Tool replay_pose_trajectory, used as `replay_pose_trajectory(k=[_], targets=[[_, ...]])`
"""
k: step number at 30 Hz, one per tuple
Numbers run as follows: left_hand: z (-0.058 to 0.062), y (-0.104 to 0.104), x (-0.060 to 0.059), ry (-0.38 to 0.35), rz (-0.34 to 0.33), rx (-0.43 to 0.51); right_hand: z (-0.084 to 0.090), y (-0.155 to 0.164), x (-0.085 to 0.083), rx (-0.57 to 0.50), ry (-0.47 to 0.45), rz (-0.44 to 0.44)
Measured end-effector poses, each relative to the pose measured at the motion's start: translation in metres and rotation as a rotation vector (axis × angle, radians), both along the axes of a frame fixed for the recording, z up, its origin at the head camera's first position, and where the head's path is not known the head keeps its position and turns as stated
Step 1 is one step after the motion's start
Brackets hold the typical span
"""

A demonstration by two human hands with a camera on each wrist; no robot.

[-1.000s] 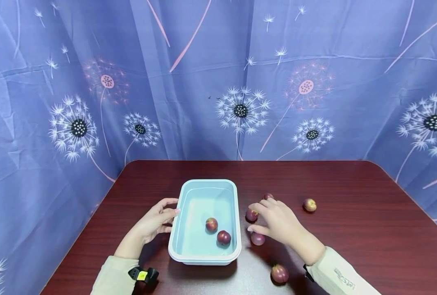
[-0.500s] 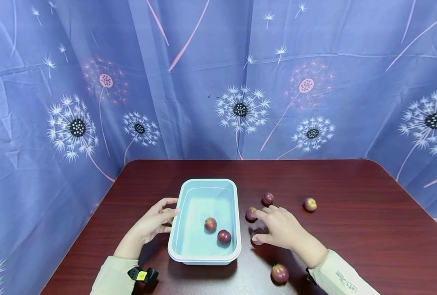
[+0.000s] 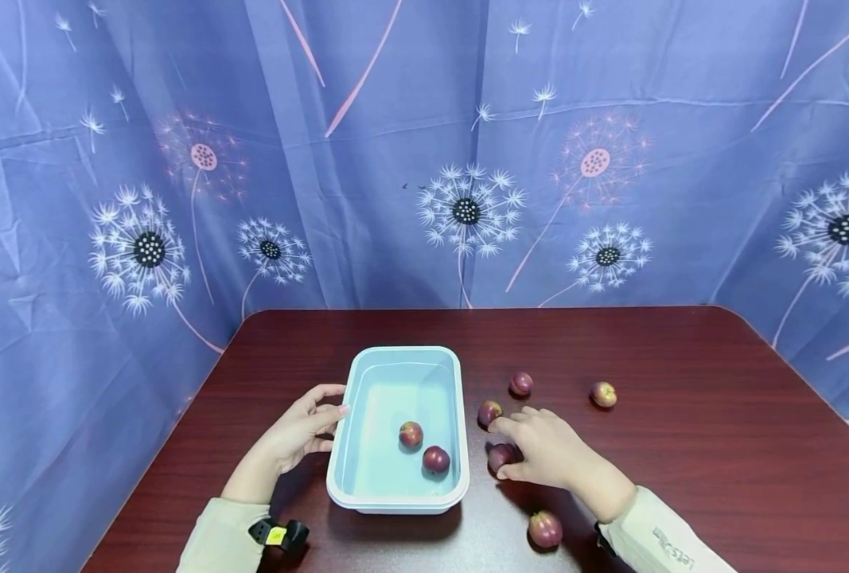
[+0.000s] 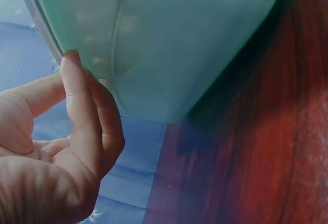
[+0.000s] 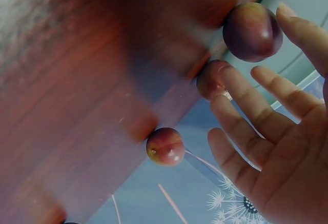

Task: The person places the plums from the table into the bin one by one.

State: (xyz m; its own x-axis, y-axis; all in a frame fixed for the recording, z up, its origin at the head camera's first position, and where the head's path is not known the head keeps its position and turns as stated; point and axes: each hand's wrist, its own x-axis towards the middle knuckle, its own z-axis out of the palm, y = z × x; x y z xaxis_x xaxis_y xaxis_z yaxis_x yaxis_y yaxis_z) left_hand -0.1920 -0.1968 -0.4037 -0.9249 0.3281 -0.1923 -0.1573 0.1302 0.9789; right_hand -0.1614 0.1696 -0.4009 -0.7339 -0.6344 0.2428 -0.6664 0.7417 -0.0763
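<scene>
A pale blue plastic box [image 3: 374,398] stands on the table with two plums, one [image 3: 410,434] near its middle and another [image 3: 436,460] near its right wall. My left hand [image 3: 298,430] holds the box's left rim between thumb and curled fingers; the left wrist view shows the fingertips at the rim and outer wall. Right of the box, my right hand [image 3: 549,450] is spread around a dark plum [image 3: 501,457], thumb on the near side and fingers on the far side. In the right wrist view, a small gap separates the thumb tip from that plum [image 5: 253,32].
Beyond the right hand's fingers lie two plums, a nearer one [image 3: 489,412] and a farther one [image 3: 520,384]. A yellowish plum [image 3: 603,395] lies farther right, and a larger-looking one [image 3: 545,529] near the front. A blue dandelion-print curtain [image 3: 367,199] hangs behind the dark red table [image 3: 288,342].
My right hand has shifted slightly nearer and to the right, its fingers moving from above the farther plums to around the dark plum beside the box. The left hand and box have stayed put.
</scene>
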Motion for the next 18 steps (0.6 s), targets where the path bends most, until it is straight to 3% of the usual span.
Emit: replay_pose_trajectory(k=[18], targets=[[0.0001, -0.0015, 0.0, 0.005, -0.007, -0.008, -0.0025, -0.0002, 0.0022, 0.034, -0.016, -0.005]])
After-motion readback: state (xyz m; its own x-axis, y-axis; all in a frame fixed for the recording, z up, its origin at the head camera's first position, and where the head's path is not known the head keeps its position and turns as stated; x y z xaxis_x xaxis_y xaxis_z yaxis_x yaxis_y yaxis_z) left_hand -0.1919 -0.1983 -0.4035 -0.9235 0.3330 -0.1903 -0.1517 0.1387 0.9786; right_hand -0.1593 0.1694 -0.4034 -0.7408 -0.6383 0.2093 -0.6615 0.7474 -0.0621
